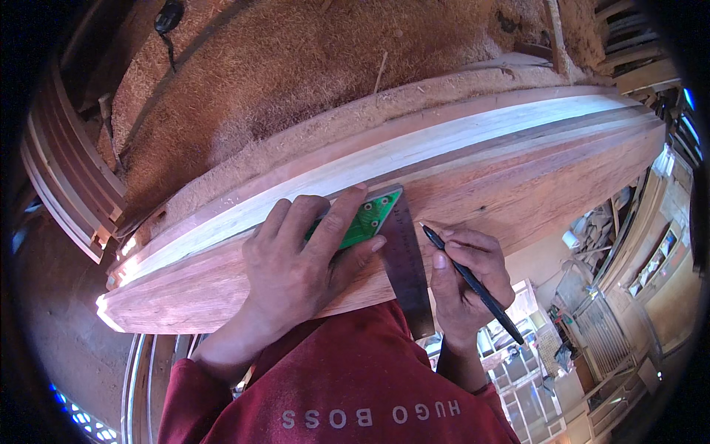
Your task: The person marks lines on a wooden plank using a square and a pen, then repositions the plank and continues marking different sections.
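Note:
My left hand [285,255] presses the green handle [370,220] of a try square against a reddish wooden board, fingers closed over it. The square's dark metal blade [405,259] runs across the board and sticks out past its near edge, close to my shirt. In my right hand [473,277] a black pen [481,290] is gripped, its tip over the board just right of the blade. Whether the tip touches the wood I cannot tell. The long reddish board [532,181] lies across in front of me.
Behind the board runs a pale strip of wood [310,164]. Wood shavings [296,81] cover the ground beyond. Stacked wooden mouldings [70,174] stand at the far left. To the right are a cluttered area [592,333] and slatted wood [643,59].

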Available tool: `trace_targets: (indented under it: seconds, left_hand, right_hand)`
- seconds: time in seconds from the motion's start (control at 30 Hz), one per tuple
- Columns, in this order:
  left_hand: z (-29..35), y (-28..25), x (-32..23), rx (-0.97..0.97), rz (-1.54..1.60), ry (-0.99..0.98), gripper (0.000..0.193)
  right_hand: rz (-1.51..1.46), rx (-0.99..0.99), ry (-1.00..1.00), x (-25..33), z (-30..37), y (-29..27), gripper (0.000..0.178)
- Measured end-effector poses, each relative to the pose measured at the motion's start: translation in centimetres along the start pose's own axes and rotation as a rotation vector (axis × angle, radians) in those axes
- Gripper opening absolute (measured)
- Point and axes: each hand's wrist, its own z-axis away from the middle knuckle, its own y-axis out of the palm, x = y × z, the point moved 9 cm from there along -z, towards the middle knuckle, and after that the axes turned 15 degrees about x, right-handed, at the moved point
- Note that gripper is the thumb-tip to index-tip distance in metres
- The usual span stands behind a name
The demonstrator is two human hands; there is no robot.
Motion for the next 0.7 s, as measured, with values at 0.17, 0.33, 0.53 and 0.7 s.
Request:
trace_targets:
  seconds: [0.17, 0.33, 0.53, 0.7]
  left_hand:
    - [0.0, -0.1, 0.0, 0.0, 0.011, 0.002, 0.062]
    - [0.0, -0.2, -0.1, -0.005, 0.003, 0.012, 0.062]
    - [-0.1, -0.2, -0.2, -0.001, 0.004, 0.017, 0.062]
    - [-0.1, -0.1, -0.2, -0.012, 0.006, 0.018, 0.061]
  right_hand:
    - [-0.013, 0.018, -0.017, 0.2, -0.2, 0.1, 0.019]
    - [0.034, 0.044, -0.034, 0.8, -0.6, 0.2, 0.019]
    - [0.081, 0.054, -0.053, 1.1, -0.8, 0.2, 0.018]
    - [0.099, 0.056, -0.056, 1.2, -0.8, 0.3, 0.018]
